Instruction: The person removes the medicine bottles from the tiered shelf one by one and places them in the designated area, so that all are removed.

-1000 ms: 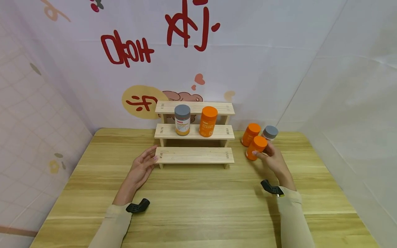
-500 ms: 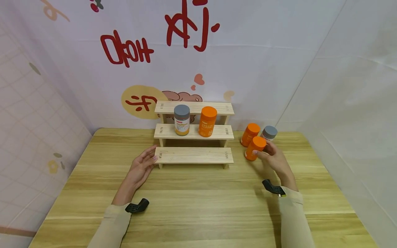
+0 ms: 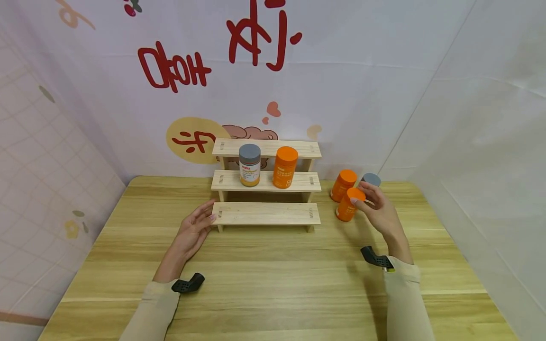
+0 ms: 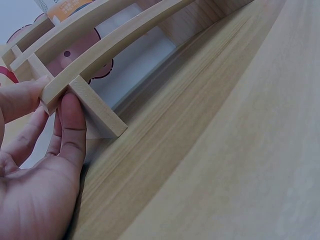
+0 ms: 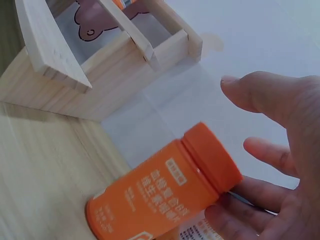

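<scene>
A three-tier wooden shelf point(image 3: 266, 214) stands at the back of the table. My left hand point(image 3: 194, 230) pinches the left end of its lowest board, thumb on top and fingers underneath in the left wrist view. On the middle tier stand a grey-capped bottle point(image 3: 250, 166) and an orange bottle point(image 3: 285, 168). To the right, my right hand point(image 3: 381, 211) is beside the front orange bottle point(image 3: 347, 206), its thumb apart from the cap in the right wrist view and some fingers behind the cap. Another orange bottle point(image 3: 342, 185) stands behind, beside a grey-capped bottle point(image 3: 371, 179) partly hidden by my hand.
A printed cloth point(image 3: 341, 94) hangs close behind the table, and plain sheeting point(image 3: 482, 180) flanks the right side. The wooden tabletop point(image 3: 273, 284) stretches in front of the shelf, between both forearms.
My right hand has loosened from the front orange bottle, its thumb and fingers lifting up and slightly right. The bottle stands in about the same place. My left hand stays on the shelf.
</scene>
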A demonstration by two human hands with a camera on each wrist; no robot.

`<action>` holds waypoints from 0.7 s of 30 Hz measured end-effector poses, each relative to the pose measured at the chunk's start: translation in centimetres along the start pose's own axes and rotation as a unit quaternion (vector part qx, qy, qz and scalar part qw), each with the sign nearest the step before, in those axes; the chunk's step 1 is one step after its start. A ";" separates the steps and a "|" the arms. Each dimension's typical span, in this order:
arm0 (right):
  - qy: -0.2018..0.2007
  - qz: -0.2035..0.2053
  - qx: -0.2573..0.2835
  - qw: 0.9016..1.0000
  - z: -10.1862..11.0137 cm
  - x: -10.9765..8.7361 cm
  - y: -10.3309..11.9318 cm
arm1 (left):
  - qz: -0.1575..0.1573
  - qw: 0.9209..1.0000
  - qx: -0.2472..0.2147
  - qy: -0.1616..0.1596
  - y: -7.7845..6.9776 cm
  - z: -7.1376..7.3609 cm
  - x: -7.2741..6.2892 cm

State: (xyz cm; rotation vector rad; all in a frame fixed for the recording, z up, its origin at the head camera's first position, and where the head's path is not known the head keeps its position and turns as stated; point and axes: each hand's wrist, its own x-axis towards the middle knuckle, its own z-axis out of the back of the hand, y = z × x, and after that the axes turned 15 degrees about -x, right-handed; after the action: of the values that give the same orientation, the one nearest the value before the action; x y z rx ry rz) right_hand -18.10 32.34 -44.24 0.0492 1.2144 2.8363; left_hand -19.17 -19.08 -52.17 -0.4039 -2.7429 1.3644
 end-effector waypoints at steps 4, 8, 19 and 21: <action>-0.008 0.017 0.006 1.000 0.2 -0.2 0.9 | -0.001 1.000 -0.002 0.002 0.0 0.1 0.0; -0.022 0.033 0.012 0.999 0.3 -0.4 1.6 | -0.002 1.000 -0.004 0.000 0.0 0.0 -0.1; -0.062 0.063 0.033 0.996 -0.5 -0.6 3.6 | 0.001 1.000 -0.008 -0.007 0.0 0.1 0.0; -0.058 0.076 0.038 0.995 -0.9 -0.6 3.8 | 0.000 1.000 -0.008 -0.008 0.0 0.1 0.0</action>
State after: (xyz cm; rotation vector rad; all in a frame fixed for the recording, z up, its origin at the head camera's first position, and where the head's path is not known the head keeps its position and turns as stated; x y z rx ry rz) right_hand -17.70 28.99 -42.10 0.3175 1.3468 2.8645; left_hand -19.20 -19.09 -52.24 -0.3969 -2.7681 1.3523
